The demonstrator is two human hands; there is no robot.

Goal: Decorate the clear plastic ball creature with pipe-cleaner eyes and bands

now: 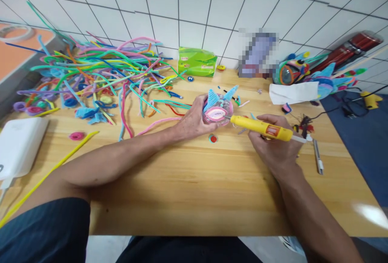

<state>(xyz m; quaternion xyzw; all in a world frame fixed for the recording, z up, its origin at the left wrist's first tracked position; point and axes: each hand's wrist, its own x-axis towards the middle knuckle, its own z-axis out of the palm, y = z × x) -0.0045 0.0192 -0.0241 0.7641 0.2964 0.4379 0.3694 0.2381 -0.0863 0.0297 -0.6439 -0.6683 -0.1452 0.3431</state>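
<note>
My left hand (197, 119) grips a small round craft figure (224, 104) made with pipe cleaners, pink around its edge and with two blue pointed pieces on top. A pink and white oval (216, 113) sits on the side facing me. In my right hand (269, 141) is a yellow glue gun (262, 127), with a clear glue stick poking out of its back end. The gun's nozzle points left and is at the right side of the oval; whether it touches cannot be made out. A small red disc with a pale rim (213, 138) lies just below the figure.
Loose pipe cleaners (115, 68) are heaped at the back left. A green tissue pack (197, 62) stands by the tiled wall. A white power bank (22, 145) lies left. Finished-looking craft pieces (291, 71), a red flask (348, 50) and a utility knife (318, 157) are on the right.
</note>
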